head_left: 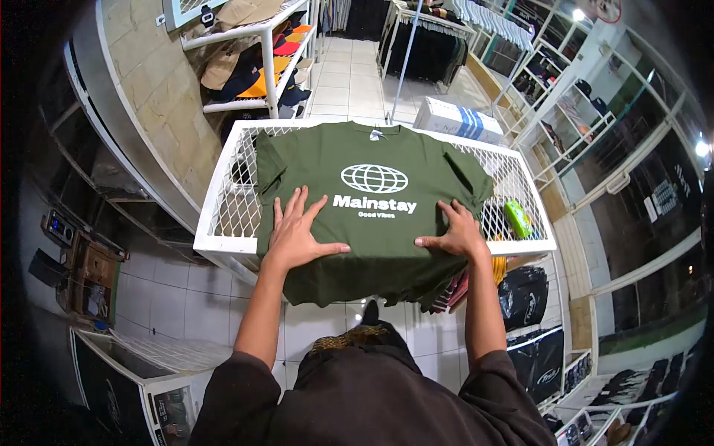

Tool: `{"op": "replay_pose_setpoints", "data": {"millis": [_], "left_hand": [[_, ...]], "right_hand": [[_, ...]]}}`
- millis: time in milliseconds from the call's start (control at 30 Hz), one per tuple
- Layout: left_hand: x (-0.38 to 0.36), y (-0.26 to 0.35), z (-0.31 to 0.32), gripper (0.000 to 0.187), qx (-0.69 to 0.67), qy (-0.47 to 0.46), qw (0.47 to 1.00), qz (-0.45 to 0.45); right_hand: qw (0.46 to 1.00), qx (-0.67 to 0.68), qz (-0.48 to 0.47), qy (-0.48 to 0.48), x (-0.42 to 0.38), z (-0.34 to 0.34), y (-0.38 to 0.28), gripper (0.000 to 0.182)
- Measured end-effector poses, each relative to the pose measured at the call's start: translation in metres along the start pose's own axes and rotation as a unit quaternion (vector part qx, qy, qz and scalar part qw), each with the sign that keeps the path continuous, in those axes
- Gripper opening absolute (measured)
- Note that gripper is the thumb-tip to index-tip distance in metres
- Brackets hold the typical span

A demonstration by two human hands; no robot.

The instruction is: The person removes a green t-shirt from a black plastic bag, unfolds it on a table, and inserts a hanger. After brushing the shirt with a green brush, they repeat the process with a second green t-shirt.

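A dark green T-shirt [372, 160] lies spread, print side up, over a white mesh-topped table [236, 212]. Its chest carries a white globe print with the words "Mainstay" and "Good Vibes". The collar points away from me, and the lower part hangs over the near edge. My left hand [299, 234] rests on the shirt left of the lettering, fingers spread and thumb pointing inward. On the right side of the print, my right hand [455, 232] lies on the fabric, its fingers extended and thumb turned inward. Neither hand grips the cloth.
A bright green item [517, 218] sits on the mesh at right. Behind the table's far edge is a white package with blue stripes [461, 121]. Caps fill a white shelf [269, 70] at back left. Clothes hang on a rack [424, 48] farther back. Black bags [522, 297] stand at lower right.
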State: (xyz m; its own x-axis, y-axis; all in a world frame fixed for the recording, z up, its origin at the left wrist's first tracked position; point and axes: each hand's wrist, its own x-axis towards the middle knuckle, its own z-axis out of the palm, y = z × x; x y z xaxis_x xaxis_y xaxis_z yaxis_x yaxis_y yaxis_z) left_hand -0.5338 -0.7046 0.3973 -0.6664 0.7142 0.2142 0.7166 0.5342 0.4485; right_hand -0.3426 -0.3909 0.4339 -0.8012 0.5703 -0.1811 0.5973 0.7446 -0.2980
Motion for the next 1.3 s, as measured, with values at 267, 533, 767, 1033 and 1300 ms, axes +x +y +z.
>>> {"op": "replay_pose_setpoints", "data": {"millis": [267,533,767,1033,1300], "left_hand": [[0.0,0.004,-0.005,0.117,0.004,-0.009,1.0,-0.003],[0.003,0.011,-0.015,0.116,0.006,-0.061,0.998,-0.031],[0.012,0.019,-0.007,0.088,-0.029,0.032,0.996,-0.075],[0.039,0.028,-0.009,0.063,0.032,0.086,0.991,-0.093],[0.15,0.045,-0.042,0.064,0.074,0.244,0.965,0.054]], "right_hand": [[0.946,0.188,-0.197,0.177,0.151,-0.005,-0.052,0.033],[0.986,0.047,-0.142,0.067,0.261,0.003,-0.094,0.028],[0.976,0.071,-0.202,-0.04,0.297,-0.023,-0.088,0.029],[0.834,0.494,-0.236,0.076,0.347,-0.05,-0.126,0.019],[0.784,0.458,-0.385,0.164,0.25,-0.117,-0.173,0.018]]}}
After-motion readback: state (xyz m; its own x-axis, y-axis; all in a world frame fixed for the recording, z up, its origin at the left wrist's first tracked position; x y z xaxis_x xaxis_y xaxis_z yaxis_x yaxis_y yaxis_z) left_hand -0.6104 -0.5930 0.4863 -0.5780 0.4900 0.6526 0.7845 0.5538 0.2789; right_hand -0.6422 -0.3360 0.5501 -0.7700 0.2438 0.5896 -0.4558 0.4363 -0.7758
